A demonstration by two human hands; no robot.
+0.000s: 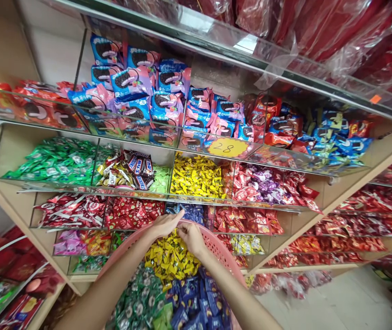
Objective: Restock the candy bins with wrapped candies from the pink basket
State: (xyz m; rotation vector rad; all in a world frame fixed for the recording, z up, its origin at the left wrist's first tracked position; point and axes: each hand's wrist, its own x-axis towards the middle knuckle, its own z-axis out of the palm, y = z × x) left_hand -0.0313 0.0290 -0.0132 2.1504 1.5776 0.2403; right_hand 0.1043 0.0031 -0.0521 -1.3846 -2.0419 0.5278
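Observation:
A pink plastic basket (226, 250) with a perforated wall stands in front of the shelves. Inside it are yellow-wrapped candies (171, 256), green-wrapped candies (140, 295) and dark blue packets (196, 300). Over the basket's far side is my left hand (167, 223), its fingers stretched out towards the right, with nothing visible in it. Close beside it, above the yellow candies, my right hand (191, 237) has its fingers curled in. Whatever it may hold is hidden.
Tiered shelves with clear dividers rise ahead, holding blue cookie packs (132, 82), green candies (58, 160), Snickers bars (139, 169) and yellow candies (197, 176). A yellow price tag (227, 147) reads 28. More red packets (357, 224) fill shelves at the right, above a tiled floor (319, 302).

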